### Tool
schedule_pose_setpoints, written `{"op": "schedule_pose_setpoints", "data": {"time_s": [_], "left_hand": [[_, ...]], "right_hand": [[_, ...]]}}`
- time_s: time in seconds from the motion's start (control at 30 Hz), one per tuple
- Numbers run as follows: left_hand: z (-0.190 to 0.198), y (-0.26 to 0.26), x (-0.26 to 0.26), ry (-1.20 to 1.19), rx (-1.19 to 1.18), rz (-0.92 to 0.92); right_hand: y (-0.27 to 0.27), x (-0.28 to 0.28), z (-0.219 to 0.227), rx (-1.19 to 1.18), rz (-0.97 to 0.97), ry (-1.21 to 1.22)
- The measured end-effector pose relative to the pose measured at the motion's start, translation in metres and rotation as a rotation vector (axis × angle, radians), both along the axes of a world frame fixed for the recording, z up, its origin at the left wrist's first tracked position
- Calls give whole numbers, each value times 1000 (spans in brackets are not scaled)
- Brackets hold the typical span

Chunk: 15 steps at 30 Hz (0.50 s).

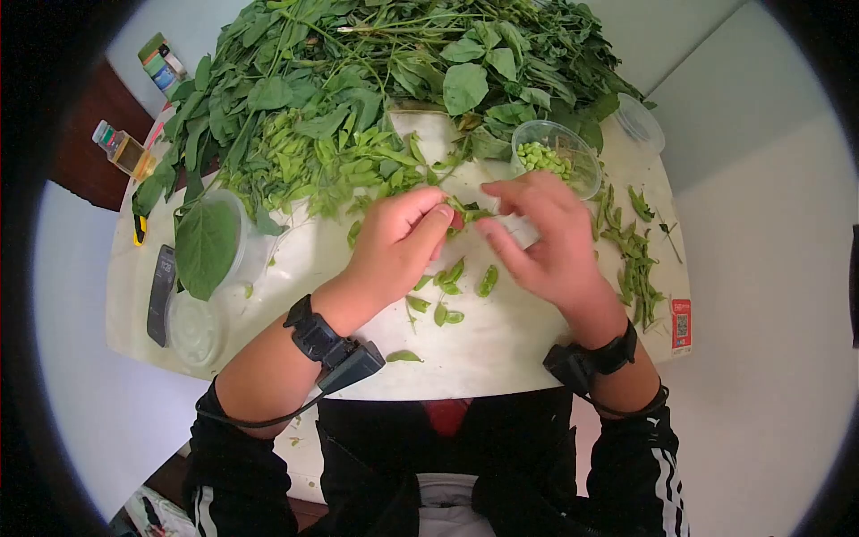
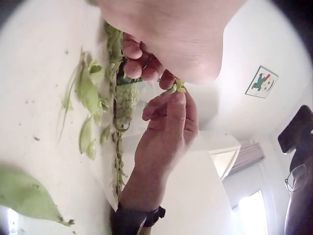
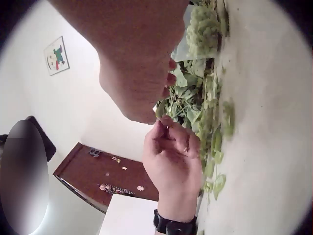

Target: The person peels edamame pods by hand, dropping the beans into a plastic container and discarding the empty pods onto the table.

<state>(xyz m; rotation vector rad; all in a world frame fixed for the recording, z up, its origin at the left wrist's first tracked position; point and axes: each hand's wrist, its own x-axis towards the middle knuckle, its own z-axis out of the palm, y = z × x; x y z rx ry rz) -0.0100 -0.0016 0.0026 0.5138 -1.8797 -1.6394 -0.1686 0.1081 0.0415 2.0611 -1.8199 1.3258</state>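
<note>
In the head view, my left hand (image 1: 403, 237) pinches a green soybean pod (image 1: 472, 215) between thumb and curled fingers above the table. My right hand (image 1: 546, 233), blurred, comes at the pod's other end from the right, thumb and index finger on either side of it. The left wrist view has the right hand (image 2: 166, 127) with its thumb tip at a small green piece of pod (image 2: 180, 88). Seen from the right wrist, the left hand (image 3: 173, 152) holds the pod (image 3: 160, 110) at its thumb tip. Several loose pods (image 1: 487, 280) lie below the hands.
Leafy soybean plants (image 1: 358, 72) pile up at the back, with picked pods (image 1: 340, 161) before them. Shelled beans (image 1: 544, 159) sit in a clear tub (image 1: 586, 179). Pods (image 1: 637, 268) are strewn at right. At left are a leaf-topped container (image 1: 255, 246), a lid (image 1: 193, 331) and a phone (image 1: 161, 295).
</note>
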Motion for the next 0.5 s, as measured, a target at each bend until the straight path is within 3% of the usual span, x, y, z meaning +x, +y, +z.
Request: {"op": "schedule_pose_setpoints", "data": {"time_s": [0.13,0.23,0.3,0.4,0.5], "left_hand": [[-3,-2,2,-10,17,-81],[-2,-3,3,-1,32,-110],[3,-1,5,95,151,-125],[6,0,5,170,135,-174],[2,3,1,116,125,-175]], "right_hand": [[1,0,-9,188,65,24],[0,1,-13,214,99,-155],[-2,1,-18,187,96,-166],[-1,0,-17,181,105,-159],[-1,0,-16,190,141,-98]]}}
